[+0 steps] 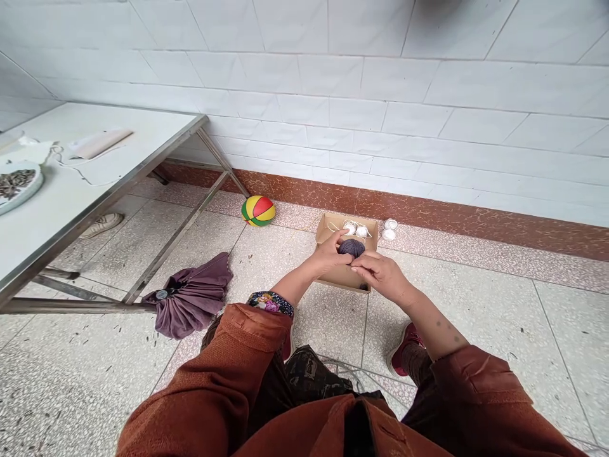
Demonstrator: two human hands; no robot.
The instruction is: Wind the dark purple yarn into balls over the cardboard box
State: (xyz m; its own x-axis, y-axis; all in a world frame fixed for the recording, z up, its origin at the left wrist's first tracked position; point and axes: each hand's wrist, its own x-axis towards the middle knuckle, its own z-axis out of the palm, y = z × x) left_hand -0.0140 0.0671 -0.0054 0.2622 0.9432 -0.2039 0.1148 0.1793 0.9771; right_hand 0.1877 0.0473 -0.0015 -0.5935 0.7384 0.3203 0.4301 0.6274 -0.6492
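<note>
A dark grey-purple ball of yarn (pixel 352 248) is held over an open cardboard box (pixel 340 277) on the floor. My left hand (pixel 332 250) curls round the ball's left side, thumb below and fingers above. At the ball's lower right edge, the fingertips of my right hand (pixel 380 273) are pinched together on the yarn; any single strand between them is too small to see. Two white yarn balls (pixel 356 229) lie at the far end of the box. Just right of the box, more white yarn balls (pixel 389 230) rest on the floor.
A colourful ball (pixel 258 211) lies near the table leg. A folded purple umbrella (pixel 193 296) is on the floor beside the metal-framed table (pixel 157 130). On that table stands a dish (pixel 21 184) of dark bits. The tiled wall (pixel 333 136) rises behind the box.
</note>
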